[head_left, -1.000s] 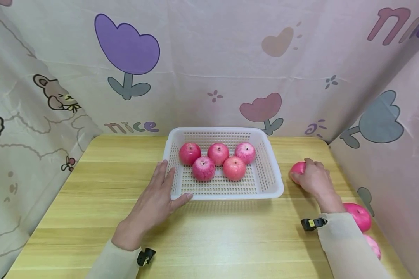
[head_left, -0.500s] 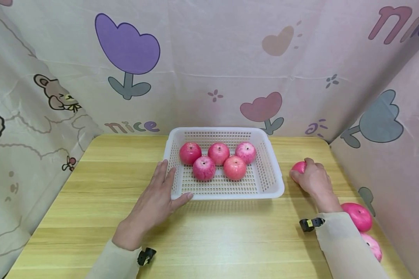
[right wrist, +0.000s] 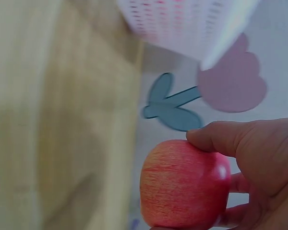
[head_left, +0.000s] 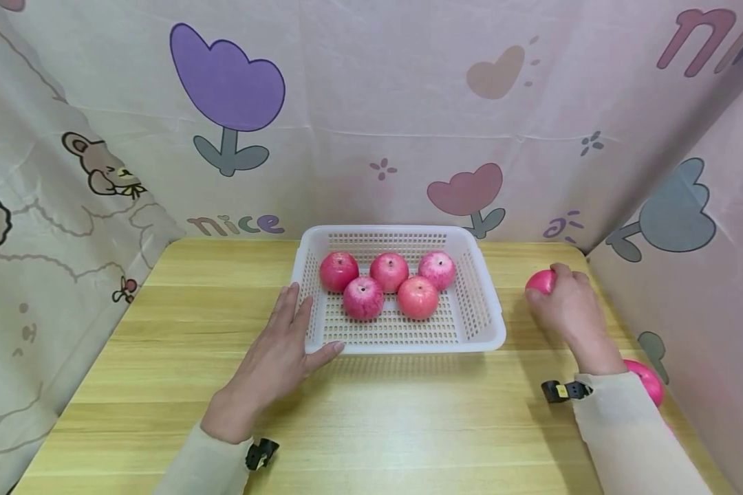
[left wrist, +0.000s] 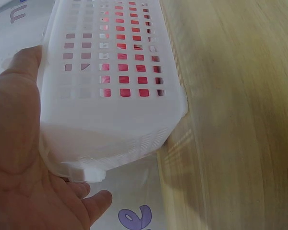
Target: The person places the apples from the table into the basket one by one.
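Note:
A white plastic basket [head_left: 402,347] with a perforated bottom and sides stands near the back of the table. Several red-pink apples [head_left: 363,299] sit inside it in two loose rows. My left hand [head_left: 272,361] rests on the basket's left front corner, fingers spread along the rim and thumb on the front edge. To the right of the basket, my right hand [head_left: 569,309] grips an apple [right wrist: 185,184] between thumb and fingers. In the right wrist view a strip of background shows between this apple and the tabletop.
Another apple [head_left: 645,382] lies at the table's right side, partly hidden by the right sleeve [head_left: 631,426]. A printed cloth [head_left: 359,89] hangs behind the wooden table [head_left: 402,426] and along both sides.
My right hand has shifted slightly back and to the right with the apple in its grip. The left hand and basket keep their place. The right sleeve now covers most of the nearest loose apple.

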A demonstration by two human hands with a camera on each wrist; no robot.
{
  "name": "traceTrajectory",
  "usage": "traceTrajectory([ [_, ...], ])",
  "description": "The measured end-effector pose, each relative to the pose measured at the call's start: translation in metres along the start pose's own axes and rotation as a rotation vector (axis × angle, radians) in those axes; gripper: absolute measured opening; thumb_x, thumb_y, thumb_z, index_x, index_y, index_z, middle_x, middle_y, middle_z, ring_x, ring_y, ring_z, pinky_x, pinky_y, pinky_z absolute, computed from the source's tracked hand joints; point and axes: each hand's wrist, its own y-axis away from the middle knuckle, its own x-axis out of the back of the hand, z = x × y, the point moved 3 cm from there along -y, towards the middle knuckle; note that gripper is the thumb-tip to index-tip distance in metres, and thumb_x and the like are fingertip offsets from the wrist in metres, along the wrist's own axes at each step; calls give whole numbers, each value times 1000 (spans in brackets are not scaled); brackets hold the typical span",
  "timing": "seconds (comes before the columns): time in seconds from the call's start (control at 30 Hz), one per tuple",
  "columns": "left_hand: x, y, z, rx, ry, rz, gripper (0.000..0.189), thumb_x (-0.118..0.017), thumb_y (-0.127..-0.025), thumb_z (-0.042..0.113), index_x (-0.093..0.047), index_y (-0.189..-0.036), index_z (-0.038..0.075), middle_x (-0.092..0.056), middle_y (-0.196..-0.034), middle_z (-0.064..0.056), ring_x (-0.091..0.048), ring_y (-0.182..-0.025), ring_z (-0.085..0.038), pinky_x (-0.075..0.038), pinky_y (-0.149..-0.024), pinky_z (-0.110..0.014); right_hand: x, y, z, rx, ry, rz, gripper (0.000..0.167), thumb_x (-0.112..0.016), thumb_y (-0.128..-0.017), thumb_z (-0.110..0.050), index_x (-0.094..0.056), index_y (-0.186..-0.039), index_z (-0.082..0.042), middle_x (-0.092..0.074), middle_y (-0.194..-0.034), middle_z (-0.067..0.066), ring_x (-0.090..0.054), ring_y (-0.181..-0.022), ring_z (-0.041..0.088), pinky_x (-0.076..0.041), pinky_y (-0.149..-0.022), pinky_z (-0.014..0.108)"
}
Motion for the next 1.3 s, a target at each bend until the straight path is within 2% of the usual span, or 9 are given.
traceTrajectory([
  [0.2,0,0,0,1,-8,0,117,-50,-92,84,-19,-167,1,1,-177,-20,-2,-164,-41,-28,-124,-62,25,4,-24,33,-2,53,73,-64,-99,-34,-37,-153,8,-44,-138,41,-50,-111,57,-51,-83,75],
  [0.4,1,0,1,0,-12,0,116,-52,-92,83,-19,-167,0,0,-177,-21,-4,-164,-43,-29,-124,-62,44,12,-65,80,-8,62,77,-65,-99,-40,-37,-159,-1,-45,-143,37,-51,-114,56,-51,-84,73],
  [0.63,1,-1,2,-4,-13,-1,116,-55,-92,81,-19,-167,0,0,-177,-21,-3,-164,-42,-29,-124,-62,52,28,-125,261,-72,96,70,-73,-96,-35,-47,-154,-6,-49,-149,29,-57,-113,49,-56,-85,66],
  [0.93,2,-1,1,-11,-23,-3,117,-53,-92,82,-19,-167,-2,-2,-177,-22,-4,-164,-43,-28,-124,-62,32,43,-184,498,-132,29,70,-81,-92,-29,-50,-153,-12,-51,-148,15,-61,-119,37,-59,-93,59],
  [1.07,3,-1,2,-13,-27,-6,118,-53,-92,82,-18,-167,-2,-2,-177,-23,-4,-164,-43,-27,-124,-62,20,49,-201,578,-139,-14,73,-82,-91,-28,-48,-153,-8,-52,-148,13,-59,-124,34,-60,-95,55],
  [1.2,5,-1,2,-11,-37,-17,119,-53,-91,83,-17,-167,-2,-2,-177,-23,-4,-163,-44,-26,-124,-63,6,51,-216,635,-120,-69,73,-83,-90,-28,-48,-151,-7,-52,-149,13,-58,-126,31,-61,-94,50],
  [1.3,8,-1,2,-11,-50,-34,119,-52,-91,83,-17,-167,-2,-2,-177,-23,-4,-164,-44,-23,-127,-62,-3,52,-226,660,-90,-119,73,-83,-90,-29,-49,-152,-11,-52,-148,13,-60,-123,29,-62,-93,49],
])
